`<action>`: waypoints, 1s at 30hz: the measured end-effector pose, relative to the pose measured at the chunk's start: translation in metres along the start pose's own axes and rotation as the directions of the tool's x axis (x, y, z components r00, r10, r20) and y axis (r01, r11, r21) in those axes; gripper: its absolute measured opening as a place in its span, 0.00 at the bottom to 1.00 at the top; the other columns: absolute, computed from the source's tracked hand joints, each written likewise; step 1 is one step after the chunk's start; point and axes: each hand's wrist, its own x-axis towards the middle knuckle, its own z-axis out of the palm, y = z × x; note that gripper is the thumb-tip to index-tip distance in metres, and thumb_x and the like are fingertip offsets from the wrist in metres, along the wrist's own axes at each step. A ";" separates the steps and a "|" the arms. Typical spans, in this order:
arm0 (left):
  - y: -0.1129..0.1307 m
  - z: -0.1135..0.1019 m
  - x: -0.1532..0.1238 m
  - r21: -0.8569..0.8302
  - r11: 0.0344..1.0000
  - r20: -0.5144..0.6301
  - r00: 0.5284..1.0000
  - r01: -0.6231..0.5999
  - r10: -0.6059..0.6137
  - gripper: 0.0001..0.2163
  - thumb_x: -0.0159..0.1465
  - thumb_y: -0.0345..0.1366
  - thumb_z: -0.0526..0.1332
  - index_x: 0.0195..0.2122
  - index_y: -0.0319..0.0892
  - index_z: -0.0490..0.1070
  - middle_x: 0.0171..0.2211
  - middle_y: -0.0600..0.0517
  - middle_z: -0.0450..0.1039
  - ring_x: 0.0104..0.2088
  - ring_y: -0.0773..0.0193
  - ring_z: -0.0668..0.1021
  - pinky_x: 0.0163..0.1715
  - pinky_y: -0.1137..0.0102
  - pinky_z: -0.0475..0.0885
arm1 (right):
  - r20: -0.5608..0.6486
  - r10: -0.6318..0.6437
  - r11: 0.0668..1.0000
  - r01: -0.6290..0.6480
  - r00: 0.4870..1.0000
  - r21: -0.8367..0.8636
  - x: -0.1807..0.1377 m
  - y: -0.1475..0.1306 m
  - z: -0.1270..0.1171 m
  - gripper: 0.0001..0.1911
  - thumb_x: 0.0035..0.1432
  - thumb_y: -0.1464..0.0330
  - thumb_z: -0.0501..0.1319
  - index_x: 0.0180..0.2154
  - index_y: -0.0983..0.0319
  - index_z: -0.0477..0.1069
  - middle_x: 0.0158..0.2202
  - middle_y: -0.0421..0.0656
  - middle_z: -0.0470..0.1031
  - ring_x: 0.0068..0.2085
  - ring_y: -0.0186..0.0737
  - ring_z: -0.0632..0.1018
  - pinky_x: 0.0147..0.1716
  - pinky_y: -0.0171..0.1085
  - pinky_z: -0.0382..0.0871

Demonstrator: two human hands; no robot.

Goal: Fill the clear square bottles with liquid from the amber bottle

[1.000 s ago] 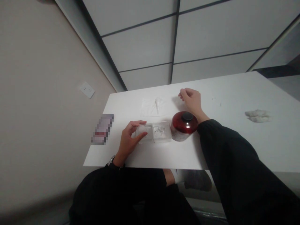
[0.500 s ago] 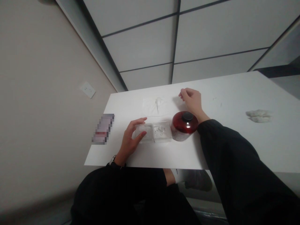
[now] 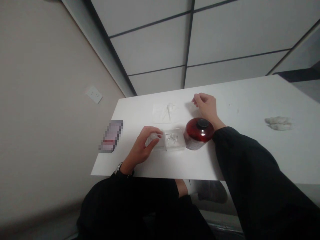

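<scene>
My left hand rests on the white table with its fingers curled over the left half of a small clear plastic case. The case lies open in two halves, with small clear bits in the right half. A dark red jar with a black cap stands just right of the case. My right hand lies beyond the jar, its fingers loosely pinched on something I cannot make out. A white tissue with thin clear sticks on it lies behind the case.
A blurred-out card or phone lies at the table's left edge. A crumpled grey-white wad sits far right. A wall with a white socket plate runs along the left. A foot in a sock shows under the table.
My left hand has closed its fingers further over the left half of the clear case. My right hand has stayed put.
</scene>
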 end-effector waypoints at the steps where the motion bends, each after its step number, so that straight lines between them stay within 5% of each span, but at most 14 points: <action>1: 0.001 0.000 0.001 0.006 1.000 0.000 1.000 -0.016 0.016 0.06 0.76 0.39 0.60 0.46 0.46 0.75 0.46 0.48 0.78 0.53 0.56 0.78 0.57 0.57 0.73 | -0.002 0.003 1.000 -0.003 1.000 -0.003 0.000 0.000 0.000 0.20 0.67 0.57 0.60 0.24 0.57 0.73 0.21 0.39 0.71 0.26 0.38 0.72 0.32 0.41 0.65; 7: 0.005 -0.001 0.003 0.028 1.000 0.018 1.000 -0.012 0.011 0.09 0.76 0.37 0.60 0.55 0.48 0.75 0.52 0.47 0.79 0.55 0.55 0.78 0.58 0.57 0.72 | 0.000 -0.001 1.000 0.001 1.000 -0.013 0.000 0.001 0.000 0.20 0.67 0.57 0.60 0.24 0.57 0.72 0.21 0.39 0.72 0.25 0.38 0.72 0.31 0.41 0.66; 22: 0.009 -0.008 0.008 -0.006 1.000 0.082 0.997 0.004 -0.003 0.05 0.74 0.35 0.61 0.47 0.48 0.77 0.47 0.48 0.81 0.53 0.55 0.79 0.57 0.57 0.73 | -0.006 0.003 1.000 -0.003 1.000 -0.008 0.000 0.001 0.001 0.20 0.67 0.58 0.60 0.23 0.57 0.73 0.21 0.39 0.72 0.25 0.37 0.71 0.31 0.41 0.66; 30: 0.008 -0.005 0.006 0.015 1.000 0.021 1.000 0.004 -0.004 0.13 0.71 0.37 0.67 0.56 0.47 0.73 0.50 0.47 0.81 0.56 0.55 0.80 0.62 0.54 0.72 | 0.002 0.014 1.000 -0.014 1.000 -0.008 0.001 0.001 0.002 0.21 0.68 0.56 0.60 0.24 0.57 0.72 0.22 0.39 0.72 0.25 0.37 0.71 0.31 0.40 0.66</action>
